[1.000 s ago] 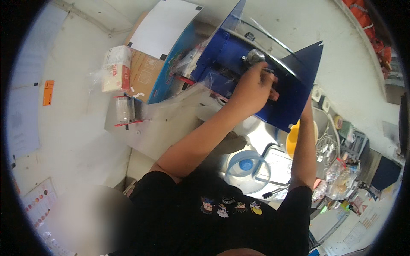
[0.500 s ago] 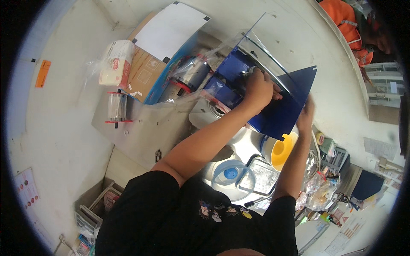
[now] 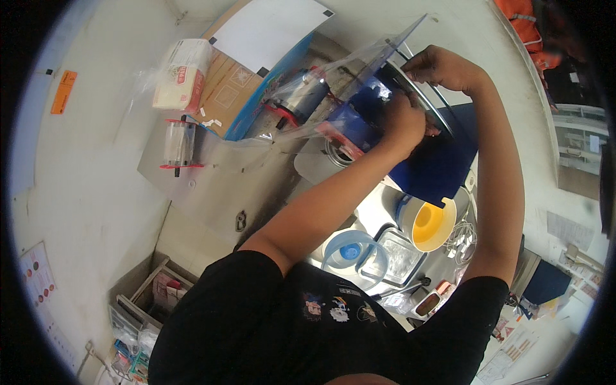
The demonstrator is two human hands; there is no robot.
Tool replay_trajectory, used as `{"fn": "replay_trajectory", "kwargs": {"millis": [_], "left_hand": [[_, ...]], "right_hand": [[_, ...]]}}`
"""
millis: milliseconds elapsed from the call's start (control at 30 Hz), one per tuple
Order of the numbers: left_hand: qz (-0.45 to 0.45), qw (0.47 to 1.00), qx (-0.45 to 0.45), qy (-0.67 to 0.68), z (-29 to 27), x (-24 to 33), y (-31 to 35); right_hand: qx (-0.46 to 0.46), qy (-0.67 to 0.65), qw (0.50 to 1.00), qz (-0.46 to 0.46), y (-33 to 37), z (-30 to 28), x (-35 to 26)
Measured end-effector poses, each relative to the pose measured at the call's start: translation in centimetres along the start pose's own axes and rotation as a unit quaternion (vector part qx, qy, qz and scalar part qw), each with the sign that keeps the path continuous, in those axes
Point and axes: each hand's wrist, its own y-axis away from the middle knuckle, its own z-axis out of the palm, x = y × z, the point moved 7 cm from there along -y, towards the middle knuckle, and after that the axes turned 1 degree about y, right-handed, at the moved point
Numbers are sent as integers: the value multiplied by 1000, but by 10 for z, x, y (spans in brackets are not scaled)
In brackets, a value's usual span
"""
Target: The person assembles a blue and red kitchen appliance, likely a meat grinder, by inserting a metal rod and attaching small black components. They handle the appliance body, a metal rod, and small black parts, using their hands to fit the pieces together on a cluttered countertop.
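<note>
A blue metal housing (image 3: 427, 176) with a curved silver strip (image 3: 427, 102) along its upper edge stands before me. My left hand (image 3: 407, 122) reaches into it with fingers curled; what they grip, if anything, is hidden. Over the far edge, my right hand (image 3: 443, 68) bends down, thumb and fingertips pinched against the silver strip. I cannot make out what lies between them. Clear plastic film (image 3: 359, 80) stretches along the housing's left side. Left of it rests a clear roll with red end discs (image 3: 301, 99), partly under the film.
Another red-ended roll (image 3: 179, 144) stands on the metal counter (image 3: 224, 173), beside a cardboard box (image 3: 228, 96) and a tissue pack (image 3: 183, 74). Nearer me are a clear jug (image 3: 353, 256), a metal tray (image 3: 401, 253) and a yellow-lined tub (image 3: 427, 224).
My right hand has left the blue housing's right side and moved up over its far edge to the silver strip. My left hand stays inside the housing. The whole view has shifted slightly.
</note>
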Motion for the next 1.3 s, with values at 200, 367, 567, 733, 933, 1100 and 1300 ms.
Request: {"fn": "replay_trajectory", "kwargs": {"millis": [200, 367, 567, 733, 933, 1100, 1300], "left_hand": [[-40, 998, -52, 25, 1, 5, 3], [-33, 995, -89, -6, 3, 15, 16], [-54, 981, -180, -57, -7, 39, 44], [65, 908, -315, -270, -35, 86, 113], [-59, 805, -530, -260, -98, 98, 150], [-74, 803, -563, -183, -136, 84, 150], [-121, 776, -592, -181, -139, 63, 159]], "right_hand": [[-37, 30, 999, -21, -17, 16, 18], [-18, -17, 999, 29, -22, 23, 11], [-42, -59, 992, 103, -22, 30, 22], [22, -4, 999, 40, -16, 24, 7], [39, -54, 995, 69, -19, 30, 16], [34, -33, 998, 51, -24, 31, 12], [84, 26, 996, 20, -23, 35, 18]]}}
